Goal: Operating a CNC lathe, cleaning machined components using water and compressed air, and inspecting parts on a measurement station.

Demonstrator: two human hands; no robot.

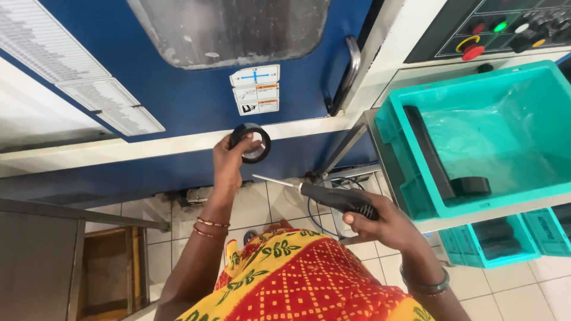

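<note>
My left hand holds up a black ring-shaped part in front of the blue machine door, fingers curled around its rim. My right hand grips a tool with a black handle; its thin metal shaft points left, tip just below the ring. The two hands are a short distance apart above the tiled floor.
A teal bin lined with clear plastic sits on a shelf to the right, holding a long black bar and a black ring. Smaller teal bins stand below it. A control panel with coloured buttons is at top right. A metal table stands at lower left.
</note>
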